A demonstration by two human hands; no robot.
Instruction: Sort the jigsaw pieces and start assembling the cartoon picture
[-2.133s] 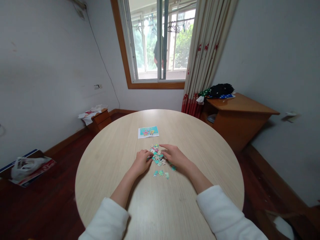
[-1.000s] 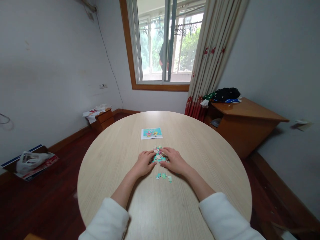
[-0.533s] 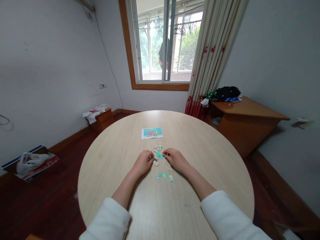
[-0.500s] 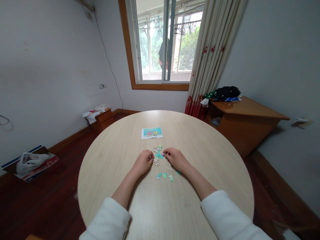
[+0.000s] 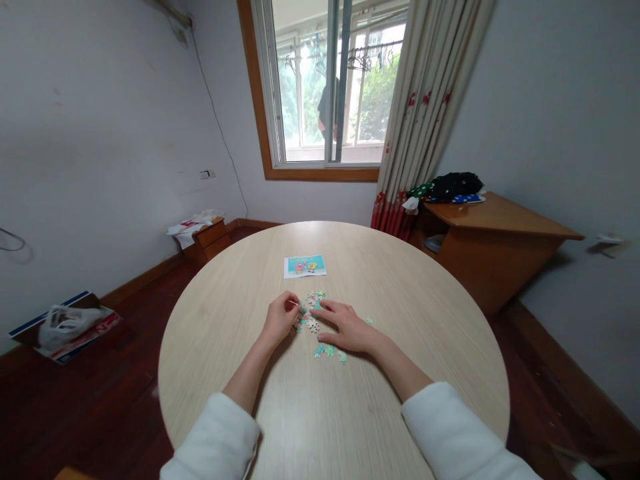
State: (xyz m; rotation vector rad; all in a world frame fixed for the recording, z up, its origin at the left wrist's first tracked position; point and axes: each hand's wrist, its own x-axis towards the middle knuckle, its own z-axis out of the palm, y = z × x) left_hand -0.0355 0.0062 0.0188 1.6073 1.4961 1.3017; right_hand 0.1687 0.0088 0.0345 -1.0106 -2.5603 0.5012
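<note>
Nearer us than the picture card (image 5: 305, 266), our left hand (image 5: 279, 321) pinches a puzzle piece (image 5: 295, 304); our right hand (image 5: 349, 329) spreads over the loose pile (image 5: 313, 326). Three pieces (image 5: 330, 350) lie farther from the card, none visibly joined.

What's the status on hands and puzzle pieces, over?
Left hand pinches a piece. Right hand open over loose puzzle pieces. Picture card beyond, apart from both hands.
</note>
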